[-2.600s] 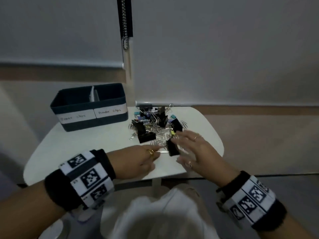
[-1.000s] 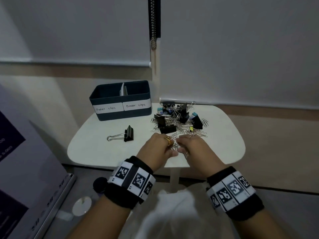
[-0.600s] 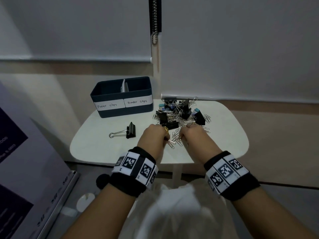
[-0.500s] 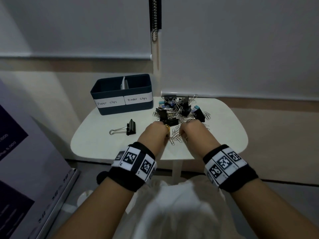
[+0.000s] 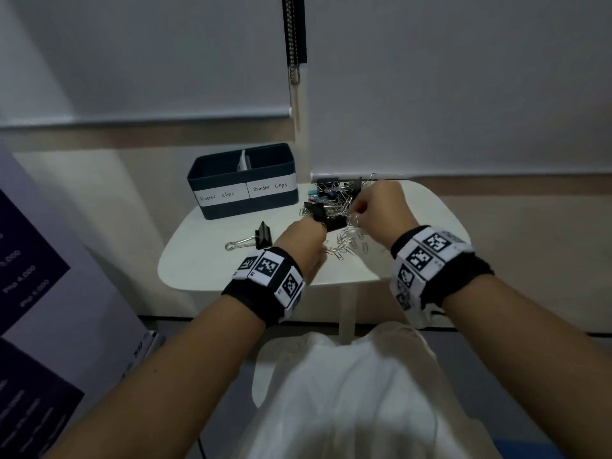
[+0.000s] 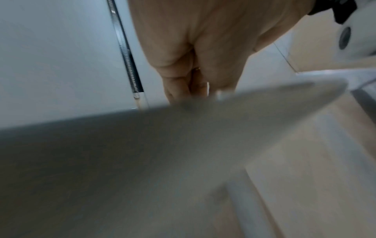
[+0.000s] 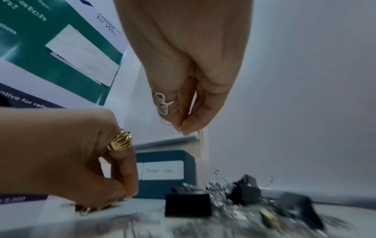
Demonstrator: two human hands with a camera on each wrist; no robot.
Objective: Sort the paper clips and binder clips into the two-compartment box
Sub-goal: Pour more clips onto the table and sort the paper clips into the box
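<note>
A dark blue two-compartment box (image 5: pixel 245 207) stands at the table's back left, labelled "Paper clips" on the left and "Binder clips" on the right (image 7: pixel 162 170). To its right lies a tangled pile of silver paper clips and black binder clips (image 5: pixel 331 202) (image 7: pixel 223 198). My left hand (image 5: pixel 318 231) (image 7: pixel 122 196) rests at the pile's near edge, its fingers curled on paper clips against the table. My right hand (image 5: pixel 356 210) (image 7: pixel 183 128) hovers above the pile with its fingertips pinched; a thin wire loop shows there. One black binder clip (image 5: pixel 263 234) lies apart, left of my left hand.
Loose paper clips (image 5: pixel 344 246) are scattered between my hands near the front edge of the small white table (image 5: pixel 205 266). A printed banner (image 5: pixel 33 276) stands at the left. Window blinds and a bead chain (image 5: pixel 293 34) hang behind the table.
My right hand has risen off the table and gone farther over the pile, fingertips pinched. My left hand has stayed low at the pile's near edge.
</note>
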